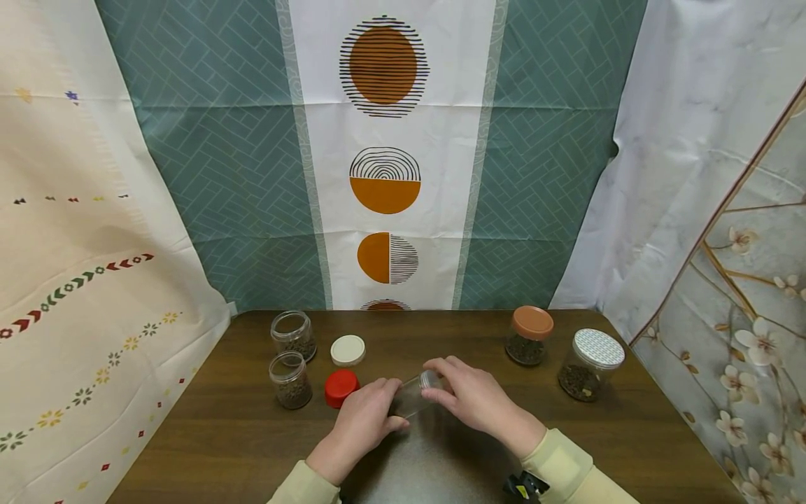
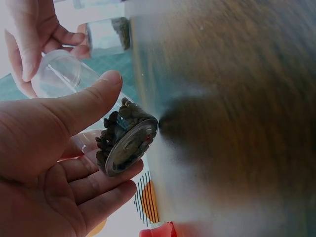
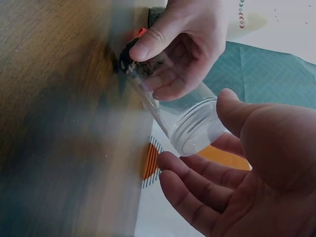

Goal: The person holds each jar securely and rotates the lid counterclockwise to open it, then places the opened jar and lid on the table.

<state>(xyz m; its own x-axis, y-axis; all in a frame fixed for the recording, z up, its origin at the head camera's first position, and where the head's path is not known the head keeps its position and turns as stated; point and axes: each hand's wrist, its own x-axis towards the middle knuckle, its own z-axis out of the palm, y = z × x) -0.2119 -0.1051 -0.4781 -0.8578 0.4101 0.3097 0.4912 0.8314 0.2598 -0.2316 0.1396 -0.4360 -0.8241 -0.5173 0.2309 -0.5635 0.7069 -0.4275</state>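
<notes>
A clear jar [image 1: 411, 397] is tilted between both hands, its ridged neck toward the right. Dark, lumpy dried pieces [image 2: 121, 123] lie at its base end. My left hand [image 1: 368, 413] grips the jar's body low down, thumb on one side and fingers on the other. My right hand [image 1: 472, 395] holds the neck [image 3: 195, 128], thumb on the near side and fingers curved around the far side. Whether a clear lid sits on that neck I cannot tell. Nearest my left hand is a red lid [image 1: 341, 388], with a cream lid [image 1: 348, 350] behind it.
Two lidless clear jars [image 1: 292, 381] with dark contents stand at the left. On the right are an orange-lidded jar [image 1: 530, 336] and a white-patterned-lidded jar [image 1: 589, 365]. Curtains [image 1: 220, 175] border the brown wooden table [image 1: 208, 448] at the back and sides.
</notes>
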